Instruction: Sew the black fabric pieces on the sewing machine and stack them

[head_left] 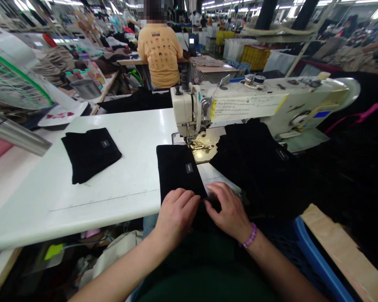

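We pin the black cloth flat before the sewing machine with an open left hand; the right hand curls at its corner, grip unclear.

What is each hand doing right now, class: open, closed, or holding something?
Left hand: open, lying flat on the black cloth.
Right hand: curled over the same cloth's near edge; whether it grips cannot be told.
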Motion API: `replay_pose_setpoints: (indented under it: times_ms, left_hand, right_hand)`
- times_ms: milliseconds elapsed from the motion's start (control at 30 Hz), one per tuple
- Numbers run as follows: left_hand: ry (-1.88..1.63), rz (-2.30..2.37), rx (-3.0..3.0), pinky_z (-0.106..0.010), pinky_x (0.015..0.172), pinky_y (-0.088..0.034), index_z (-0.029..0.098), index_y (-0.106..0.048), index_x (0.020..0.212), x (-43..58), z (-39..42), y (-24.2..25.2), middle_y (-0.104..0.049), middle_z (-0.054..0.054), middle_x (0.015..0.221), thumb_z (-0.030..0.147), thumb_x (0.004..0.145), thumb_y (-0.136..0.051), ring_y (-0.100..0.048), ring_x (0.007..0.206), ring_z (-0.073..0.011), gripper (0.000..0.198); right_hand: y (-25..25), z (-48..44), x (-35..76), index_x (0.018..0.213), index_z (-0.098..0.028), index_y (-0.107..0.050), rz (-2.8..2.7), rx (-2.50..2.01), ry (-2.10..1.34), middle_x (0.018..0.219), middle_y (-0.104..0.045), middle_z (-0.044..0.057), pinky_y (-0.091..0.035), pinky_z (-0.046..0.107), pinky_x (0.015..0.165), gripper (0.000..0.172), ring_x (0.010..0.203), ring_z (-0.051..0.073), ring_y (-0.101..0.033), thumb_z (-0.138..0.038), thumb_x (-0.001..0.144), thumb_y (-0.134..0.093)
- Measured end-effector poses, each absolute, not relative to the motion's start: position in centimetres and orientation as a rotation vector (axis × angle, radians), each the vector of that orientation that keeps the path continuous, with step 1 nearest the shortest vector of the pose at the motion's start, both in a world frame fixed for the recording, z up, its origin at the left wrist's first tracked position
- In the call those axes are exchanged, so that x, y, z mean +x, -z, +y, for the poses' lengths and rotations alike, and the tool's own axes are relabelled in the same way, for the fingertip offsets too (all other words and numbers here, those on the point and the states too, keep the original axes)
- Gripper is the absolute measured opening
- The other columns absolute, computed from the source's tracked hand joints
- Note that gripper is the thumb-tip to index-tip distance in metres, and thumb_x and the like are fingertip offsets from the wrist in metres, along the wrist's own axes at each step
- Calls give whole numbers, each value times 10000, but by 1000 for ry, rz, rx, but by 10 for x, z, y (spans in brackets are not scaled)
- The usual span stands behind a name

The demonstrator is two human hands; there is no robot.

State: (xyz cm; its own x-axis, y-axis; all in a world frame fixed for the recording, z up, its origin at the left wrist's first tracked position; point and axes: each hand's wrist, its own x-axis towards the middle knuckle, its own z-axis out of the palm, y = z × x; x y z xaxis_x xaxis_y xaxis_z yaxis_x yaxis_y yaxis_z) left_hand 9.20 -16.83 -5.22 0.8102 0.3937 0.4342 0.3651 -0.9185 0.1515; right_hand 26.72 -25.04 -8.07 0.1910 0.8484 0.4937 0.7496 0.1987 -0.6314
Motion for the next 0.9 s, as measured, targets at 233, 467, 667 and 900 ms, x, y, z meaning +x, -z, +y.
replay_pose_setpoints:
  times_ms: [233,467,667,900]
  left_hand:
    - [-548,590,2911,-414,829,-529,168,-657,1135,100,-149,36,-700,-98,1142,285,971,-541,-613,1024,-261,232]
    - [-544,386,3028,-434,856,-590,144,-686,1120,84,-150,59,-722,-117,1182,231,976,-475,-654,1096,-288,271]
    - [-524,404,3078,-448,865,-615,145,-691,1128,88,-131,61,-721,-118,1206,207,966,-483,-664,1117,-297,270]
    - [-558,373,3069,-472,893,-612,127,-682,1148,93,-103,63,-708,-144,1222,237,979,-490,-659,1137,-311,278]
  right_hand:
    - [72,-242,275,985,-168,-679,-1976,-1343,254,956,-757,36,-451,403,1049,146,1004,181,-672,-101,959,-552]
    - [77,-237,272,1011,-167,-685,-2020,-1363,203,972,-760,39,-449,413,1025,219,972,180,-674,-113,995,-473]
    - [74,-219,272,1021,-179,-689,-1986,-1444,133,998,-755,52,-482,431,995,223,972,192,-666,-115,980,-479]
    - [74,-194,272,980,-189,-692,-1956,-1488,87,1021,-748,62,-476,436,1004,226,987,209,-650,-98,959,-486]
